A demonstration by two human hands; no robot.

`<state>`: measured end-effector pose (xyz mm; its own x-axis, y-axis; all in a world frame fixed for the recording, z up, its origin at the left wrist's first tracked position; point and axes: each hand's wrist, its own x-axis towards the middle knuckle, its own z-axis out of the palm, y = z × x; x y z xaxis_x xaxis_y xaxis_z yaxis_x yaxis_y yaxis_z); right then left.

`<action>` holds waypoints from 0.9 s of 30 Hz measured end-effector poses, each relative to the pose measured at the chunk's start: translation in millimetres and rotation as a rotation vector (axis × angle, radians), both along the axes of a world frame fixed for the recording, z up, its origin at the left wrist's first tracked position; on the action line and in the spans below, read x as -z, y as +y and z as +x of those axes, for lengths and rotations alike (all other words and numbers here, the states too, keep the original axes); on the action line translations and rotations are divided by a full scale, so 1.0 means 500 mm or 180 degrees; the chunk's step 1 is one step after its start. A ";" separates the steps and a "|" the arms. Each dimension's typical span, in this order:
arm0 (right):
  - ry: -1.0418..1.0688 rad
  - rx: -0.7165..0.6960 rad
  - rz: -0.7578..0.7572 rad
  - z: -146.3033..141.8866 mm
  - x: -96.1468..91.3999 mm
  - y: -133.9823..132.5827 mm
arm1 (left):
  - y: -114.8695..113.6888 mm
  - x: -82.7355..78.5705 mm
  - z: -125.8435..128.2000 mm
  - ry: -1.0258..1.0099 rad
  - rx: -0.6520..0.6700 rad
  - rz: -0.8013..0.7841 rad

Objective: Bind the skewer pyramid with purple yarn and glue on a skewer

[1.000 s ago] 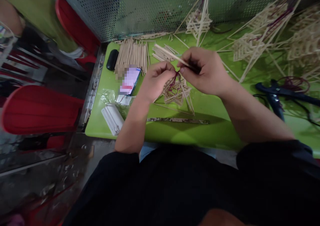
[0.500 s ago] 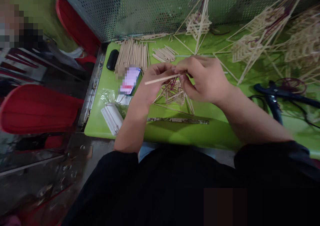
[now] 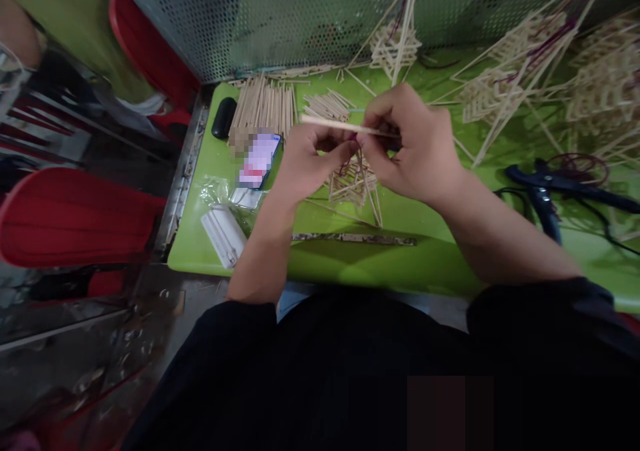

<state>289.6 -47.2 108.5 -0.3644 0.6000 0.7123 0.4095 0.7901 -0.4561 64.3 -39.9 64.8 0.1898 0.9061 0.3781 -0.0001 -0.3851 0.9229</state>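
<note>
My left hand [image 3: 307, 161] and my right hand [image 3: 415, 144] meet over a small frame of thin pale sticks [image 3: 353, 183] bound with dark red thread, resting on the green table [image 3: 350, 258]. The right hand pinches a single long stick [image 3: 333, 125] that points left, nearly level, above the left hand. The left hand's fingers are curled, pinching at the thread and the top of the stick frame. Both hands sit just above the frame, which is partly hidden by them.
Loose stick bundles [image 3: 265, 104] lie at the back left, beside a phone [image 3: 260, 159] and a black case [image 3: 224, 118]. Finished stick frames [image 3: 505, 84] crowd the back right. Black scissors [image 3: 550, 188] lie right. A ruler [image 3: 355, 239] lies near the front edge. Red chairs [image 3: 75, 218] stand left.
The stick in my right hand swung from tilting down-left to nearly level and rose higher. Both hands lifted slightly toward the back of the table.
</note>
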 end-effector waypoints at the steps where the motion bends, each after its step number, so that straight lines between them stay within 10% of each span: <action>1: 0.0049 -0.0011 -0.0105 0.000 -0.002 0.001 | 0.001 0.001 0.001 0.0008 0.0014 0.0032; 12: 0.0443 -0.0392 -0.1177 0.015 -0.016 0.024 | 0.008 0.006 0.009 0.0073 -0.0027 0.0025; 27: 0.0424 -0.0182 -0.1400 -0.002 -0.027 0.016 | 0.022 0.022 -0.006 -0.0087 0.0155 0.0331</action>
<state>288.6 -39.3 121.8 -0.3282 0.8372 0.4374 0.2861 0.5294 -0.7986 61.1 -28.9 54.1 0.2210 0.8517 0.4751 -0.0456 -0.4776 0.8774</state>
